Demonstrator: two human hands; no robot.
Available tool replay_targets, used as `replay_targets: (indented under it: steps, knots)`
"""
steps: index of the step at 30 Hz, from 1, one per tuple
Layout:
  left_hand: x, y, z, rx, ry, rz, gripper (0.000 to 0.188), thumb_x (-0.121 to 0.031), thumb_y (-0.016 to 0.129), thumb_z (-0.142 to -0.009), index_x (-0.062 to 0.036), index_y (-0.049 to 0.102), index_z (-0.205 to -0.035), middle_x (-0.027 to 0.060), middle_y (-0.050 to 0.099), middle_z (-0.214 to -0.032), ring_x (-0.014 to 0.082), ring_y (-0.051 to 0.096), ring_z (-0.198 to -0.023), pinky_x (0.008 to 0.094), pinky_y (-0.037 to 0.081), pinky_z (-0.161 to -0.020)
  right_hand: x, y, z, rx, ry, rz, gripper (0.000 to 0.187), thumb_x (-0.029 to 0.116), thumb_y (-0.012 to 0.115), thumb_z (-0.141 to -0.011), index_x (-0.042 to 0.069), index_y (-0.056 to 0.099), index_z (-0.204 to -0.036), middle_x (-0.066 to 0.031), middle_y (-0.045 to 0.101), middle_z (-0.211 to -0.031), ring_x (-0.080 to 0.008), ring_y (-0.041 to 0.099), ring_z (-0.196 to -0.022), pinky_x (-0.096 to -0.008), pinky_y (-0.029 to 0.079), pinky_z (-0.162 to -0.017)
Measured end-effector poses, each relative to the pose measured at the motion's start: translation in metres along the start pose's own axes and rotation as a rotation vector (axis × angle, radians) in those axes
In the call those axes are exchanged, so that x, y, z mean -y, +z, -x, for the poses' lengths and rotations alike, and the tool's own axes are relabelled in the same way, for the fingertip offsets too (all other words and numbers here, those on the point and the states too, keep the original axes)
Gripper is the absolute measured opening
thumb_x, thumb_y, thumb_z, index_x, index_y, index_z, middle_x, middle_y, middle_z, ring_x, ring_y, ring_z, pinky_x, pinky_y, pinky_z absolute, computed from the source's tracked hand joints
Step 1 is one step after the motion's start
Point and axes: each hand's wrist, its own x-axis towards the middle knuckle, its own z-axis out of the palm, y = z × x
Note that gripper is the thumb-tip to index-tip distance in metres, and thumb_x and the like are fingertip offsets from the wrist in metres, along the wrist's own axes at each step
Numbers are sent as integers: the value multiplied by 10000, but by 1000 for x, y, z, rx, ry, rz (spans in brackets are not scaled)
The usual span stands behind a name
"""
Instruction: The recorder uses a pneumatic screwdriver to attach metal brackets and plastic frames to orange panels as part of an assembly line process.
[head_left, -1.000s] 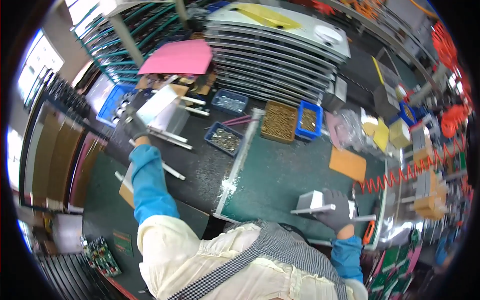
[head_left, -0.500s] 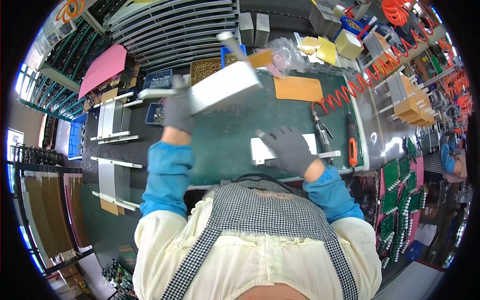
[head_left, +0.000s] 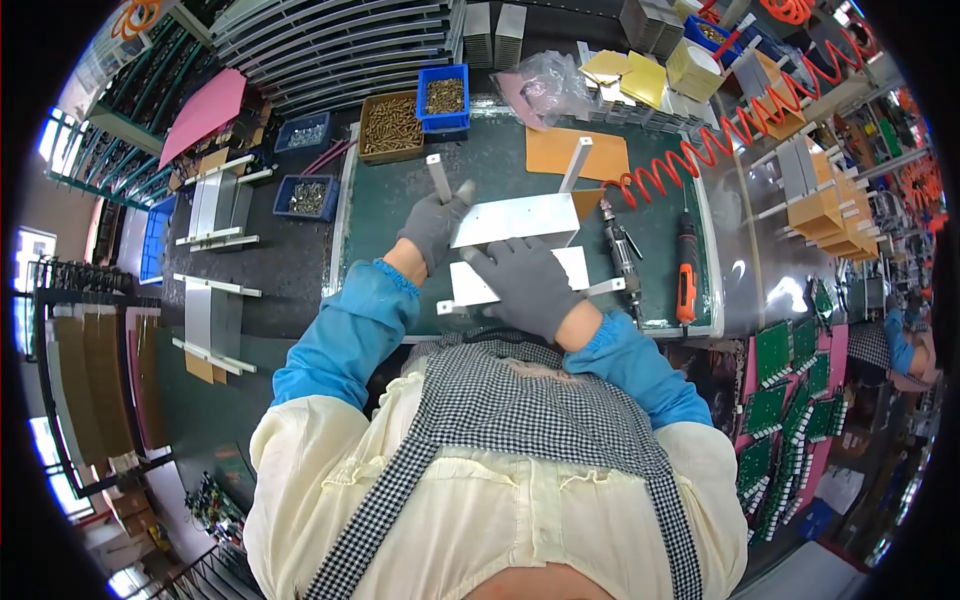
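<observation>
In my left hand (head_left: 436, 230) is one end of a white metal bracket (head_left: 516, 220), the gloved fingers closed around it beside an upright bar. A second pale bar (head_left: 577, 165) rises from the bracket's far right corner, and the bracket stands on the green mat. Just nearer to me, a second white panel (head_left: 572, 268) with pale crossbars at its near edge lies on the mat. My right hand (head_left: 528, 286) rests across it, fingers stretched out and thumb apart, covering its middle. Both hands wear grey gloves.
A power driver (head_left: 620, 250) on a red coiled hose and an orange-black screwdriver (head_left: 686, 270) lie right of the panels. Screws fill a cardboard box (head_left: 391, 127) and a blue bin (head_left: 443, 97) at the back. Finished-looking brackets (head_left: 212, 315) stand left. Orange card (head_left: 575, 155) lies behind.
My left hand has brought its bracket down and right from the far left, setting it behind the other panel. My right hand and the panel under it have shifted slightly left.
</observation>
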Motion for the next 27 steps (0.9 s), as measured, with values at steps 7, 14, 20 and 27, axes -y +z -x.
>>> replay_targets:
  steps: [7, 14, 20, 27]
  knots:
    - [5, 22, 23, -204, 207, -75, 508, -453, 610, -923, 39, 622, -1048, 98, 646, -877, 164, 568, -782, 330, 469, -725, -15, 4, 12, -135, -99, -80, 682, 311, 753, -724, 72, 512, -1316, -109, 550, -1203, -285, 552, -1085, -390, 468, -875]
    - [22, 23, 25, -300, 257, -206, 565, -498, 605, -919, 41, 628, -1090, 107, 664, -945, 170, 597, -851, 313, 480, -759, -27, -108, 67, -164, -401, -797, 348, 199, 722, -790, 0, 615, -1055, -144, 635, -1012, -297, 644, -953, -380, 513, -829]
    - [15, 30, 31, -316, 198, -207, 533, -490, 590, -925, 33, 619, -1021, 128, 638, -909, 206, 596, -837, 356, 467, -778, -115, -102, 71, -537, 427, -1011, 223, 197, 653, -868, -5, 648, -963, -80, 644, -852, -136, 590, -744, -265, 467, -680]
    - [25, 29, 23, -328, 233, -200, 530, -495, 585, -936, 27, 655, -999, 77, 654, -877, 142, 580, -792, 299, 477, -728, -123, -8, 45, -58, 629, -966, 328, 321, 683, -871, 1, 609, -879, -91, 618, -764, -142, 585, -728, -305, 470, -663]
